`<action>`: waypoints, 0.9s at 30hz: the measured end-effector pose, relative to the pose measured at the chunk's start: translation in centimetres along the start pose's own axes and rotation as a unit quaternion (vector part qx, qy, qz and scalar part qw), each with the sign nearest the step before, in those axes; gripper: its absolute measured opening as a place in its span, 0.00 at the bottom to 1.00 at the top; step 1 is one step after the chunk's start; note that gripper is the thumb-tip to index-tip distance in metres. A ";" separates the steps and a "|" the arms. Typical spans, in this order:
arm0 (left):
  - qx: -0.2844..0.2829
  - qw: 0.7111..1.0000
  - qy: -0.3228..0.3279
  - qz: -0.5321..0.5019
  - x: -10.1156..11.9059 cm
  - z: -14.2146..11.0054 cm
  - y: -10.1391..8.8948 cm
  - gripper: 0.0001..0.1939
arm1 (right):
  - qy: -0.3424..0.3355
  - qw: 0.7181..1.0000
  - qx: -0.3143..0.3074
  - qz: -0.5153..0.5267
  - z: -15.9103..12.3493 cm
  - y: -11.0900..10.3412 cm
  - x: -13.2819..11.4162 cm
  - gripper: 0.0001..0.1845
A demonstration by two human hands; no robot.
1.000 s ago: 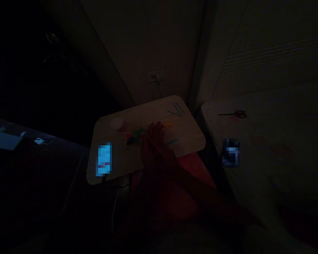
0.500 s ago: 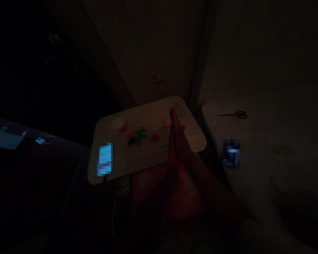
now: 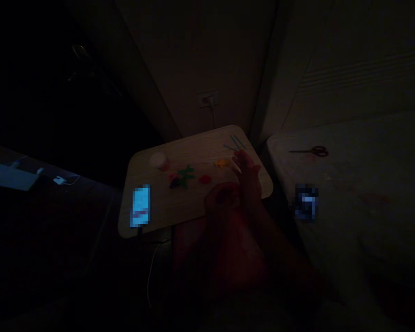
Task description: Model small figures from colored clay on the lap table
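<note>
My right hand (image 3: 249,177) is raised over the right side of the small wooden table (image 3: 193,207), fingers spread and open. My left hand (image 3: 221,198) is beside it at the table's front edge, with its fingers curled in; dimness hides anything inside them. Just beyond the hands lies a yellow piece (image 3: 222,163), and left of it a red lump (image 3: 205,179). Farther left are a green branching shape (image 3: 186,176), a pinkish piece (image 3: 172,176) and a dark lump (image 3: 174,183), perhaps modelling clay. Thin bluish sticks (image 3: 236,142) lie at the far right corner.
A pale-lidded tub (image 3: 159,161) and a lit, blurred-out phone (image 3: 140,206) with a cable occupy the table's left side. Scissors (image 3: 312,151) and a pixelated item (image 3: 306,203) rest on the pale surface at right. A wall socket (image 3: 207,98) holds a plug. The room is very dark.
My palms were pressed flat together and have come apart. The left hand has dropped and curled; the right has spread its fingers. The view has shifted slightly.
</note>
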State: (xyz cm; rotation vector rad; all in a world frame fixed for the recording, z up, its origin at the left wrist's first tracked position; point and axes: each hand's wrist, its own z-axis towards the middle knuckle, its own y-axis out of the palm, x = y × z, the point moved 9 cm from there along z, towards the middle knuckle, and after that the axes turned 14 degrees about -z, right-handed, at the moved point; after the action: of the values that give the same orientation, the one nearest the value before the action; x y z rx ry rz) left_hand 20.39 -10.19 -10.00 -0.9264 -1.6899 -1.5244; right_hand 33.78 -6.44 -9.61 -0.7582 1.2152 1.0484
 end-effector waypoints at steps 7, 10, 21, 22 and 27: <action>-0.018 0.993 -0.085 -0.075 0.0 1.7 -1.5 0.33 | -0.233 0.919 -0.245 -0.204 -3.1 0.1 -5.4 0.34; -0.041 0.993 -0.089 -0.067 0.1 1.8 -1.4 0.32 | -0.262 0.898 -0.260 -0.238 -3.7 0.1 -6.2 0.26; -0.028 0.997 -0.072 -0.030 0.1 2.0 -2.5 0.30 | -0.305 0.889 -0.169 -0.297 -3.3 -0.9 -7.3 0.12; -0.024 0.997 -0.068 -0.033 0.1 2.1 -2.6 0.29 | -0.316 0.887 -0.155 -0.299 -3.3 -1.1 -7.4 0.11; 0.006 0.998 -0.050 -0.026 -0.2 2.5 -3.3 0.25 | -0.341 0.886 -0.123 -0.291 -3.8 -1.0 -7.9 0.08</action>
State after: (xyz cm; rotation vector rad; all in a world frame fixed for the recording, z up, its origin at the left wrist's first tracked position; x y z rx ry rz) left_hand 17.64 -7.94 -12.08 -0.9734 -1.8045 -1.5215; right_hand 33.20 -12.01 -2.76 -0.7826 0.2169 0.8488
